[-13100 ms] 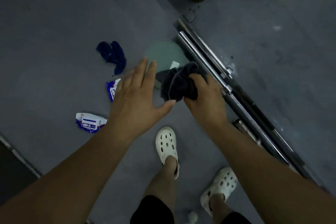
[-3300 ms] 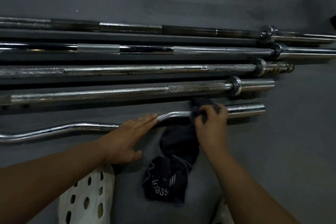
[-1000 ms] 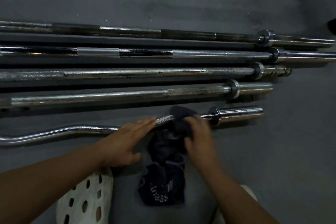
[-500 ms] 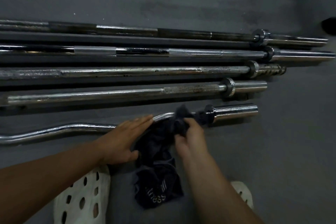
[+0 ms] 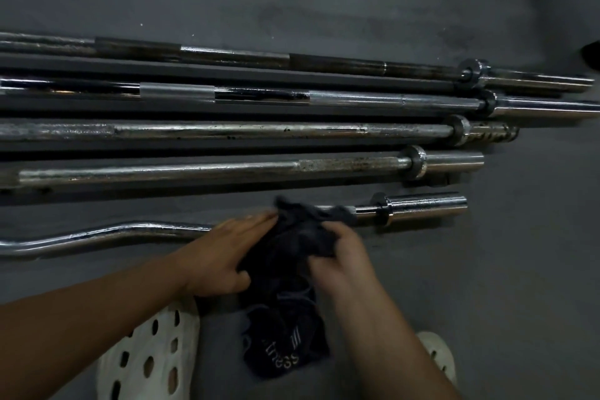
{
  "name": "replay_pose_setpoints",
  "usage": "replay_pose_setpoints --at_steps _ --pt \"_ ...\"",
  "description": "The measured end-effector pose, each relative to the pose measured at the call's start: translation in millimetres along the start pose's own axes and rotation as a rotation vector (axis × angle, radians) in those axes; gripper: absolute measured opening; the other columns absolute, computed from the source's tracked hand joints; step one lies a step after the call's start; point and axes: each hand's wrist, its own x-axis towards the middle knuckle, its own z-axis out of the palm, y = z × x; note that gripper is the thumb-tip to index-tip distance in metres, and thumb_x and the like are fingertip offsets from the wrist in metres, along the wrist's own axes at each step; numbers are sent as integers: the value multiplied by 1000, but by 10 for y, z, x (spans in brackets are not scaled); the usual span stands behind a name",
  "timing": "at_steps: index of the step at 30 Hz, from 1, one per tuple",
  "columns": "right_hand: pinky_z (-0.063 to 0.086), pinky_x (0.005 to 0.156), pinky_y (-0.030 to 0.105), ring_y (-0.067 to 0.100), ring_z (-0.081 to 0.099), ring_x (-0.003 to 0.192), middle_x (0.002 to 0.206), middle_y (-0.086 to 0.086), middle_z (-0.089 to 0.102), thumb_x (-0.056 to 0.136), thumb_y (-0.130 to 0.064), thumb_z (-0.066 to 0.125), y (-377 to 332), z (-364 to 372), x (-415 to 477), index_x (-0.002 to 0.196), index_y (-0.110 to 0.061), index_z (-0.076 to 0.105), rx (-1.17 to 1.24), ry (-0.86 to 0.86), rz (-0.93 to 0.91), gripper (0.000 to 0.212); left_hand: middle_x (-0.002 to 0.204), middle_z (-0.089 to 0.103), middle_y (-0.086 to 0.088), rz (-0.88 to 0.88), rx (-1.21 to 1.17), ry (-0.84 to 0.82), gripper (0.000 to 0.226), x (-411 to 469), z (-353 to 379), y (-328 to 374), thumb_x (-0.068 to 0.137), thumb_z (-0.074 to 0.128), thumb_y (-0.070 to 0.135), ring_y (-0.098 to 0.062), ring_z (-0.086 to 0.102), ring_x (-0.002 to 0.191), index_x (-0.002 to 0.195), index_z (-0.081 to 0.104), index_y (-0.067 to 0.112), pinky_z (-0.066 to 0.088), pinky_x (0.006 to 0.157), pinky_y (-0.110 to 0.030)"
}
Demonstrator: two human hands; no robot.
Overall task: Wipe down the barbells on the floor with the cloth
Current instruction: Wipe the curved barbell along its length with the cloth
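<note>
Nearest me, the loose tail of the dark cloth (image 5: 285,351) lies crumpled on the floor (image 5: 519,286); it is soft fabric with pale lettering. Just beyond it, my left hand (image 5: 224,253) lies flat, fingers (image 5: 253,222) straight and holding nothing, on the EZ curl bar (image 5: 97,234). My right hand (image 5: 344,256) is blurred, with its fingers curled into the bunched cloth, pressing it onto the bar. Right of those fingers, the bar's chrome sleeve (image 5: 425,206) shines smooth. Beyond my fingers, four straight barbells (image 5: 194,172) lie parallel. The closer two are pitted and spotted, the farther two banded with knurled and dark sections. I judge the task early: only this wavy bar is being wiped.
</note>
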Motion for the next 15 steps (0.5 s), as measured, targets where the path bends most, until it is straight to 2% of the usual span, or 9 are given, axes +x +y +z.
replay_pose_setpoints --at_steps 2,3,5,7,8,10,11,13,15 --pt "56 58 28 24 68 70 93 14 70 87 3 51 -330 -33 85 108 -9 60 36 199 -315 25 164 -8 9 3 -30 -43 106 10 5 -13 66 52 42 -1 2 148 159 3 24 4 119 -20" --pt "56 68 32 25 67 83 104 14 67 85 5 55 -365 -22 91 113 -12 57 -113 322 -549 33 164 -10 10 11 -29 -43 106 12 14 -16 66 51 43 -1 0 148 159 2 25 5 119 -22" --pt "49 91 38 27 55 105 121 14 57 78 5 63 -154 86 3 121 -13 55 -828 400 -1015 47 165 -6 7 7 -16 -33 106 10 8 4 66 52 43 -3 2 149 158 2 26 5 119 -21" --pt "42 103 42 31 41 120 138 10 45 73 -4 65 241 153 -102 127 -22 58 -1552 109 -1232 57 163 16 -3 18 -14 10 105 3 -17 34 64 55 40 -7 15 146 157 11 25 7 116 -15" --pt "40 105 42 32 37 125 143 7 41 73 -8 64 303 146 -141 127 -28 59 -1730 -88 -1215 58 158 30 -8 28 -17 32 101 -4 -27 46 63 56 40 -11 24 142 155 16 24 12 114 -17" --pt "38 109 39 31 38 128 143 4 44 70 -7 60 134 50 -128 126 -30 61 -1797 -324 -1206 61 154 37 -9 28 -32 31 97 -1 -27 22 63 56 41 -18 32 139 151 18 25 19 113 -21" --pt "37 111 36 30 42 127 141 5 47 66 -6 58 -36 -56 -64 126 -27 61 -1793 -302 -1213 64 160 27 -6 22 -32 14 99 1 -15 6 65 53 43 -16 28 144 154 14 27 18 116 -23" --pt "38 111 37 33 48 126 137 10 52 63 -8 54 -401 -322 83 129 -21 61 -1674 47 -1203 67 166 -2 7 4 -37 -30 103 -5 25 -15 66 46 46 -7 8 150 158 1 30 12 120 -26" --pt "37 110 41 40 50 124 136 17 52 65 -11 52 -424 -419 93 128 -15 62 -1498 289 -1148 64 164 -11 14 0 -39 -24 104 1 53 -25 67 45 47 -5 2 150 158 -2 30 10 121 -28"
